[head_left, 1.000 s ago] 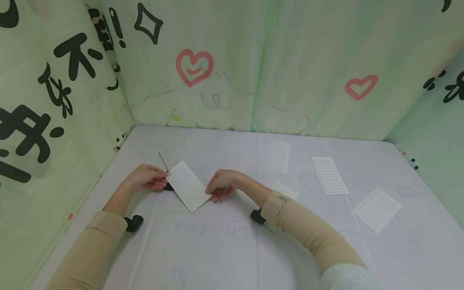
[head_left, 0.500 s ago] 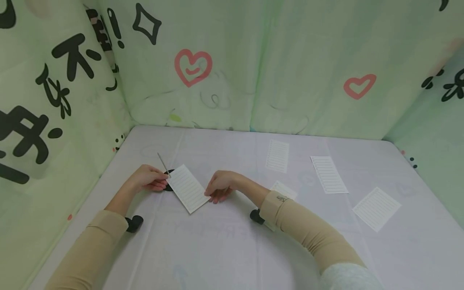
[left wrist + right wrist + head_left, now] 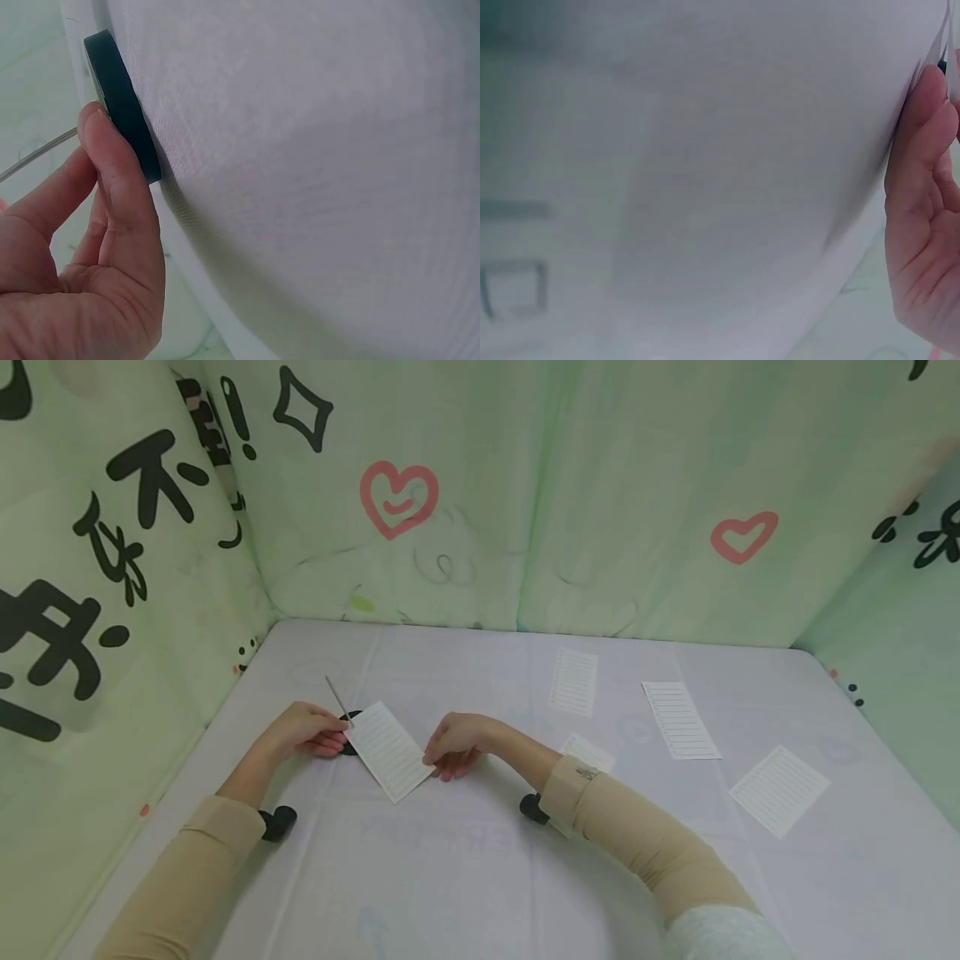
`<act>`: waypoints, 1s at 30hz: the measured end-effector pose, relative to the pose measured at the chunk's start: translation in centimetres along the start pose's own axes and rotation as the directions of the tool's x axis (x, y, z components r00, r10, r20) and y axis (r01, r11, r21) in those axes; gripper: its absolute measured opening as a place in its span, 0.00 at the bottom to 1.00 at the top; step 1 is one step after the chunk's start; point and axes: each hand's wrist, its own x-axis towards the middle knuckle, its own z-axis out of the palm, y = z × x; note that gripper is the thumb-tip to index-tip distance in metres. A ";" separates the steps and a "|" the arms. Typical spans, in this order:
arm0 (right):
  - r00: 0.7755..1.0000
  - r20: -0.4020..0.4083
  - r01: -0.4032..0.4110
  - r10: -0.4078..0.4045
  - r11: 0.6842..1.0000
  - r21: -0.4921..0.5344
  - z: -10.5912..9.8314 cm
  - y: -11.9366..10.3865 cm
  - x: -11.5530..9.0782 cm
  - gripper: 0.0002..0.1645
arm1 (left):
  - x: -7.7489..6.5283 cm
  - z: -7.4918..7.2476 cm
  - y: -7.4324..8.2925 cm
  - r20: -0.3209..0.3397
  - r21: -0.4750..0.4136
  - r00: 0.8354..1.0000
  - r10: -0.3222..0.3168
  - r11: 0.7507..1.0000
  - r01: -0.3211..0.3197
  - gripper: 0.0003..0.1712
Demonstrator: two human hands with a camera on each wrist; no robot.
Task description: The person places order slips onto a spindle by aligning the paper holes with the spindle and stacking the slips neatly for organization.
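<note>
Head view: a lined white sheet (image 3: pixel 390 753) is pinched at opposite corners by the fingertips of the left hand (image 3: pixel 309 728) and the right hand (image 3: pixel 457 745), with a thin, metallic-looking rod (image 3: pixel 337 696) slanting from the left fingertips and a dark, round disc (image 3: pixel 348 748) just beside them. Likely light, flexible and easily torn, the flat sheet is probably best held by its edges.
</note>
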 end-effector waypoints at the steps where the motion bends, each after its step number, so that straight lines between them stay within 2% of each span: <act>1: 1.000 -0.008 0.011 -0.012 1.000 -0.015 0.0 0.0 -0.2 0.05 | 0.1 0.0 0.0 0.001 0.001 1.000 0.000 1.000 0.000 0.13; 5: 0.993 -0.067 0.085 -0.095 0.987 -0.136 0.0 -0.2 -1.5 0.08 | 0.2 0.0 -0.2 0.008 -0.005 1.000 0.001 1.000 -0.001 0.13; 8: 0.969 -0.136 0.158 -0.208 0.939 -0.306 0.0 -0.4 -2.9 0.10 | 0.3 0.0 -0.1 0.013 -0.011 1.000 0.002 1.000 -0.002 0.13; 12: 0.898 -0.211 0.230 -0.387 0.820 -0.524 0.0 -0.2 -5.3 0.13 | 0.2 0.1 0.0 0.011 -0.007 1.000 -0.005 1.000 0.005 0.14; 15: 0.840 -0.262 0.234 -0.475 0.754 -0.614 0.1 0.5 -7.1 0.17 | 0.1 0.1 0.1 0.006 0.001 1.000 -0.006 1.000 0.006 0.14; 18: 0.787 -0.313 0.191 -0.531 0.693 -0.695 0.3 1.5 -8.7 0.20 | 0.0 0.1 0.1 0.006 0.012 1.000 0.000 1.000 0.000 0.14; 22: 0.706 -0.373 0.067 -0.602 0.582 -0.811 0.2 3.1 -10.4 0.25 | 0.0 0.1 0.0 0.004 0.028 1.000 0.007 1.000 -0.007 0.12; 25: 0.659 -0.405 -0.025 -0.634 0.519 -0.854 0.1 4.5 -11.3 0.27 | 0.2 0.1 -0.1 -0.003 0.035 1.000 0.005 0.999 -0.005 0.11; 27: 0.643 -0.424 -0.074 -0.638 0.499 -0.863 -0.1 5.5 -11.8 0.28 | 0.2 0.1 -0.1 -0.001 0.040 1.000 0.007 0.999 -0.007 0.12; 30: 0.635 -0.456 -0.121 -0.624 0.502 -0.856 -0.6 7.0 -12.4 0.31 | 0.3 0.0 -0.1 -0.006 0.041 1.000 -0.001 0.999 0.001 0.13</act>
